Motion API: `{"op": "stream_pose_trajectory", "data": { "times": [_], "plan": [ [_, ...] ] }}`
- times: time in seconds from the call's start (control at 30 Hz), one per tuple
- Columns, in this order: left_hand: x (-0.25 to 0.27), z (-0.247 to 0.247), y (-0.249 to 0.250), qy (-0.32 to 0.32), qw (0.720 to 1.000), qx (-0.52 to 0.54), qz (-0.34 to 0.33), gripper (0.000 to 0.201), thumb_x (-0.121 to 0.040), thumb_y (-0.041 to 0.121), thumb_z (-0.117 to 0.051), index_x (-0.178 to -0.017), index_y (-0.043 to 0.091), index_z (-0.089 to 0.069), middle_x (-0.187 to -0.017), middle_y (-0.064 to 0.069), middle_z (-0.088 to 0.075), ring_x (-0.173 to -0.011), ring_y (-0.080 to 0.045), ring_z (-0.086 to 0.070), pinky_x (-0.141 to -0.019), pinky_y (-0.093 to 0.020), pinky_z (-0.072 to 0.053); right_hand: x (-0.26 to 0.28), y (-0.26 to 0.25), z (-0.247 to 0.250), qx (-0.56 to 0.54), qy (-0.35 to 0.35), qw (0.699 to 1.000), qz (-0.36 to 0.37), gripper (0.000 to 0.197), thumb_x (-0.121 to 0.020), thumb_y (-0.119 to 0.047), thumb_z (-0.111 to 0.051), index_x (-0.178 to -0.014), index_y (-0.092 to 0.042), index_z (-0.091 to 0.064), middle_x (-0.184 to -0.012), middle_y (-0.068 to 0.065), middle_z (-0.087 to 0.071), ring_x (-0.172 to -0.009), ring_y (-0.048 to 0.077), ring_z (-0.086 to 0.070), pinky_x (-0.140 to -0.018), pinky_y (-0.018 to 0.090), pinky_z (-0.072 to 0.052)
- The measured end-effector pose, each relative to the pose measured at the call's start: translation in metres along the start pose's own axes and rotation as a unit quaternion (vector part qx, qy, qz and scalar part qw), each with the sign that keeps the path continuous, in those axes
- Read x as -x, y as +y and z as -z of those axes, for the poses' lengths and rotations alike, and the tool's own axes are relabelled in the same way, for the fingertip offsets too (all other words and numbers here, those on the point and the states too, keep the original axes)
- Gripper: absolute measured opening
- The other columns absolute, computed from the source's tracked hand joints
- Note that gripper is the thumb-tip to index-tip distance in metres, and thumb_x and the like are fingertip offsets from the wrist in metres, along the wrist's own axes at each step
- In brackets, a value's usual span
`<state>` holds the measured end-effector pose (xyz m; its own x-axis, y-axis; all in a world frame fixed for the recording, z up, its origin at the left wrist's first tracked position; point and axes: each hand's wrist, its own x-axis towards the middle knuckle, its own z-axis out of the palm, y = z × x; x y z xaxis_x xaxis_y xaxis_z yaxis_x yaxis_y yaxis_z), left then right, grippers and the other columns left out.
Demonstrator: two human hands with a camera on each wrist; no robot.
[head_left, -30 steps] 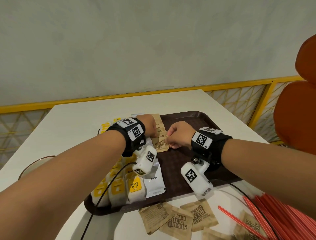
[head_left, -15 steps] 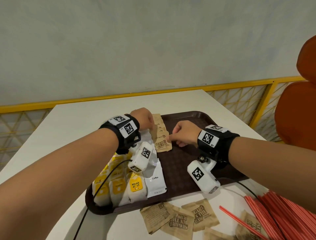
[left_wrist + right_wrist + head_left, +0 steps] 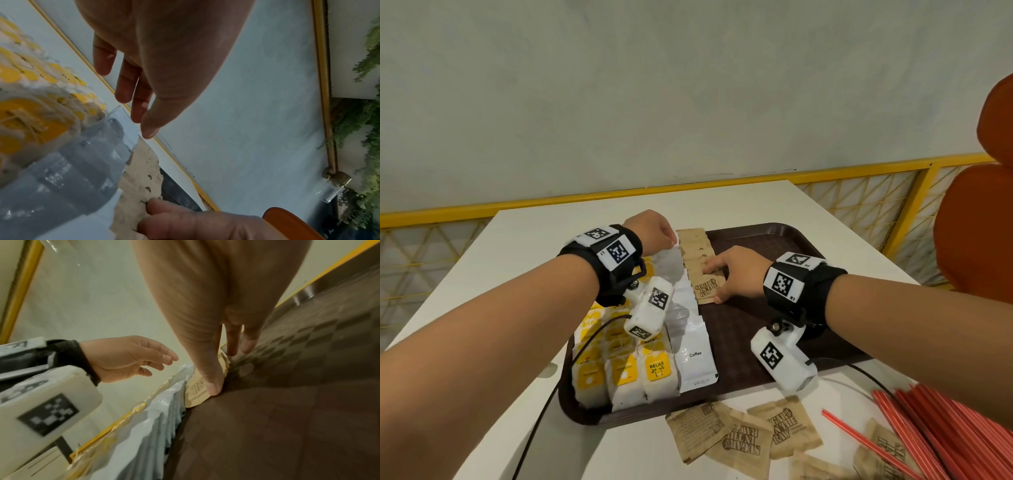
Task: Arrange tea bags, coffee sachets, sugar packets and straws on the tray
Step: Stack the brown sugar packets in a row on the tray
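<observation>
I had my right hand (image 3: 736, 274) on the row of overlapping brown paper sugar packets (image 3: 700, 265) on the dark brown plastic tray (image 3: 774, 311). The thumb lay along the right edge of the nearest packet and the straight fingers pressed on the packets farther up the row, so the hand gripped nothing. My left hand (image 3: 652, 229) hung above the far end of the same row, released, its fingers loosely curved and holding nothing; the right wrist view showed it clear of the packets.

The tray held three groups side by side. At the left stood rows of white tea bags with yellow tags (image 3: 623, 373), one tag reading RELAX. Just beside them ran a row of overlapping white foil coffee sachets (image 3: 693, 356), and the sugar row touched its right side. The right part of the tray was bare.

On the white table (image 3: 524, 240), in front of the tray's near rim, lay several loose brown sugar packets (image 3: 743, 435), some overlapping. A bundle of red striped paper straws (image 3: 935, 428) lay at the lower right, one straw apart from the rest. An orange chair (image 3: 976, 222) stood at the right edge, well apart from the tray.
</observation>
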<state>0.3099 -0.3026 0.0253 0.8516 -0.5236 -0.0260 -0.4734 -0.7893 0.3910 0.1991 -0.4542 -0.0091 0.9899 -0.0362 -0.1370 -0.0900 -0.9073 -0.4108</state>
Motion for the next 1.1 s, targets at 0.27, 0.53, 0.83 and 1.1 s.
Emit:
{"op": "stream_pose_trajectory", "data": {
  "times": [0.27, 0.53, 0.83, 1.1],
  "plan": [
    [0.002, 0.002, 0.001, 0.005, 1.000, 0.001, -0.009, 0.020, -0.092, 0.015, -0.057, -0.107, 0.013, -0.070, -0.117, -0.004, -0.064, -0.109, -0.020, -0.057, -0.091, -0.030, -0.044, -0.014, 0.004, 0.011, -0.213, 0.072, 0.971, -0.081, 0.042, -0.086, -0.010, -0.068, -0.128, -0.010, -0.059, -0.127, -0.001, -0.059, -0.101, 0.012, -0.059, -0.090, 0.024, -0.047],
    [0.004, -0.003, 0.002, -0.008, 1.000, 0.018, 0.000, 0.020, -0.092, 0.014, -0.058, -0.107, 0.011, -0.071, -0.117, -0.004, -0.065, -0.105, -0.016, -0.057, -0.084, -0.026, -0.043, -0.036, 0.012, -0.007, -0.229, 0.017, 0.965, -0.127, 0.038, -0.077, -0.011, -0.064, -0.114, -0.005, -0.065, -0.116, 0.018, -0.065, -0.110, 0.035, -0.061, -0.095, 0.045, -0.051],
    [0.077, 0.029, 0.042, -0.179, 0.950, 0.243, -0.078, 0.009, -0.087, 0.007, -0.064, -0.088, 0.011, -0.072, -0.090, -0.006, -0.068, -0.082, -0.012, -0.061, -0.075, -0.020, -0.055, 0.053, -0.028, 0.069, -0.296, -0.067, 0.946, -0.111, 0.018, -0.087, -0.001, -0.063, -0.105, -0.005, -0.060, -0.078, 0.005, -0.062, -0.074, 0.012, -0.058, -0.075, 0.024, -0.051],
    [0.214, -0.028, 0.078, -0.347, 0.876, -0.046, -0.332, 0.034, -0.077, 0.031, -0.078, -0.109, 0.025, -0.070, -0.099, 0.009, -0.060, -0.095, -0.006, -0.055, -0.084, -0.015, -0.043, 0.187, -0.030, 0.035, 0.252, -0.321, 0.909, 0.086, 0.035, -0.068, -0.028, -0.082, -0.096, -0.029, -0.062, -0.092, -0.011, -0.065, -0.083, 0.011, -0.062, -0.080, 0.031, -0.054]
  ]
}}
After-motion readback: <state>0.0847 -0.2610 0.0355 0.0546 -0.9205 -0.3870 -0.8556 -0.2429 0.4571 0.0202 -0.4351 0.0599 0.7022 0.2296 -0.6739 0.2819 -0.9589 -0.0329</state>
